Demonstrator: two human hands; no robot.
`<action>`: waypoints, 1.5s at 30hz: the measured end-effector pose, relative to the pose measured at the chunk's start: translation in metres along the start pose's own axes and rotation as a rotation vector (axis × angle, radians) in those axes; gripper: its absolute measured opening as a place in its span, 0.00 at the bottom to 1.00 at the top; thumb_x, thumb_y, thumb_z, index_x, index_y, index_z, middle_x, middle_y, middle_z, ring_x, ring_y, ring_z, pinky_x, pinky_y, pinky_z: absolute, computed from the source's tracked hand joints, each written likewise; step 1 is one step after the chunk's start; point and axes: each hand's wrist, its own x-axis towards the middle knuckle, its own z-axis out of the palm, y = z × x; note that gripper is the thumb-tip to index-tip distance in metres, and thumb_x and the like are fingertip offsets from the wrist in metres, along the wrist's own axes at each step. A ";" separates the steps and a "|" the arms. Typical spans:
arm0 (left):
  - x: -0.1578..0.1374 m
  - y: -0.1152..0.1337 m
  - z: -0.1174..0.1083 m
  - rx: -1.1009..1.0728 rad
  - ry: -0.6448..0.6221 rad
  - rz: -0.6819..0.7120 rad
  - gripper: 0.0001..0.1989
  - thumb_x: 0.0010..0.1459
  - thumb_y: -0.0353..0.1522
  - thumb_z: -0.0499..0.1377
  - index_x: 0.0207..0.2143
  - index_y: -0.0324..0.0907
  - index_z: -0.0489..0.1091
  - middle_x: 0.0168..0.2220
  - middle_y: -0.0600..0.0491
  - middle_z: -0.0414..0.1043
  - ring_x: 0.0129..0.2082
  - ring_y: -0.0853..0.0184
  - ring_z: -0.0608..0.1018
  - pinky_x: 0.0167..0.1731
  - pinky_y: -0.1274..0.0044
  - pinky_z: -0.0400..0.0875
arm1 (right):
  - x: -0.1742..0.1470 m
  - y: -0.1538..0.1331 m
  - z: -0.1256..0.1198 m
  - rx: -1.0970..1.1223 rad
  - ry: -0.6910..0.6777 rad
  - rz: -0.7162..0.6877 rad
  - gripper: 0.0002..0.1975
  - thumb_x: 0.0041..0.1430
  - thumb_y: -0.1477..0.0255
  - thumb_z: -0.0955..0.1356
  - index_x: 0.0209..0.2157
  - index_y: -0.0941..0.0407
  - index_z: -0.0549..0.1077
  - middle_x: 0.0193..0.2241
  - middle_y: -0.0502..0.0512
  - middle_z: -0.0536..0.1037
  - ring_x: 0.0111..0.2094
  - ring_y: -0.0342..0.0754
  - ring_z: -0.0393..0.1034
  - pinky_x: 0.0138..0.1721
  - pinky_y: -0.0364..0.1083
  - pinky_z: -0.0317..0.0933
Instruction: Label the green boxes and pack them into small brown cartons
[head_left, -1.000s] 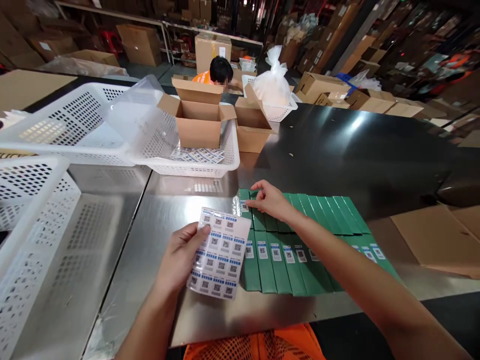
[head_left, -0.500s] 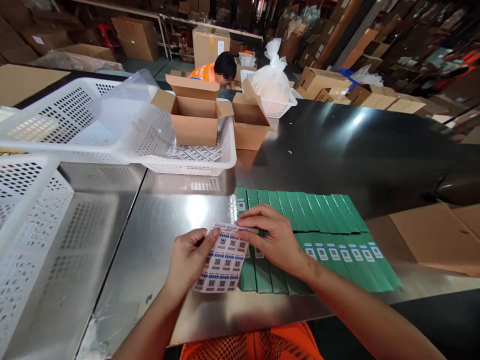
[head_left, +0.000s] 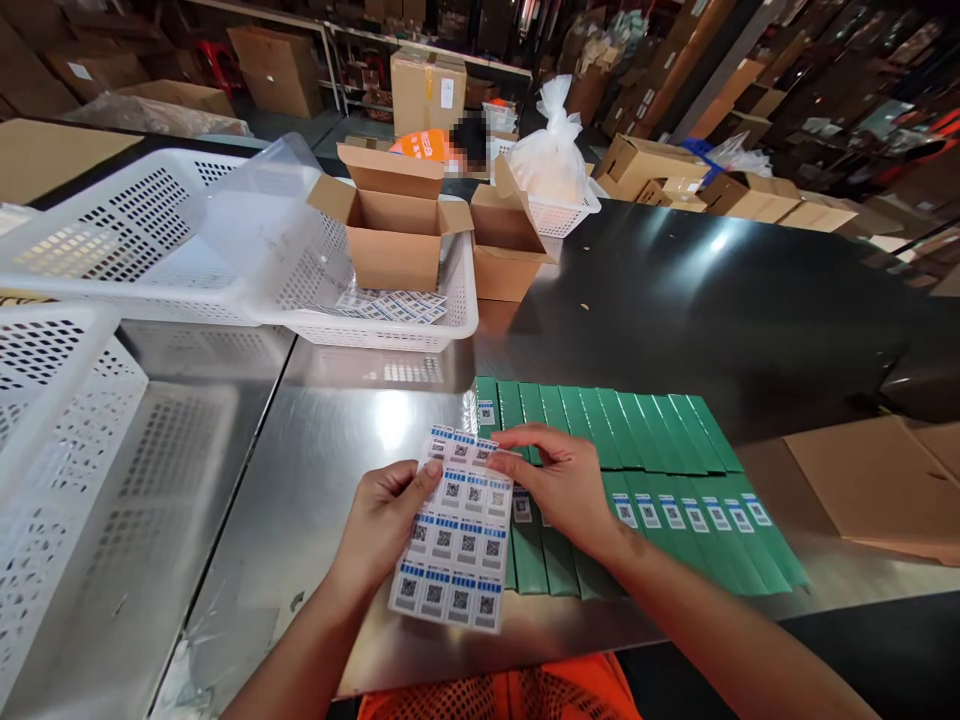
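Observation:
My left hand (head_left: pixel 384 515) grips the left edge of a sheet of QR-code stickers (head_left: pixel 457 545), thumb on top. The white sheet has blue-banded labels in rows and is tilted toward me above the steel table. At the sheet's upper right corner, the thumb and forefinger of my right hand (head_left: pixel 564 488) are closed on it; whether a single label is lifted there I cannot tell. Under and beyond that hand lie two rows of green boxes (head_left: pixel 652 430). Labels show on several front-row boxes (head_left: pixel 720 560) and on the leftmost back-row box; my hand and forearm hide some others.
White plastic baskets (head_left: pixel 367 335) stand at the left and back; one holds an open carton (head_left: pixel 394 255) and more sticker sheets (head_left: pixel 397 306). Another open carton (head_left: pixel 506 270) stands beside it. Cardboard (head_left: pixel 862 480) lies at right. A person in an orange top (head_left: pixel 424 145) is across the table.
The sticker sheet has turned up flatter toward me, showing its top rows in full. My right fingers have shifted slightly right along its top edge. The boxes stay in place.

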 end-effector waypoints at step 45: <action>-0.003 -0.004 0.006 0.199 -0.075 0.014 0.30 0.46 0.56 0.64 0.16 0.38 0.66 0.16 0.56 0.63 0.17 0.74 0.63 0.18 0.81 0.57 | 0.016 -0.007 -0.014 0.047 -0.143 -0.086 0.03 0.58 0.68 0.71 0.31 0.51 0.74 0.34 0.51 0.77 0.39 0.47 0.71 0.44 0.49 0.64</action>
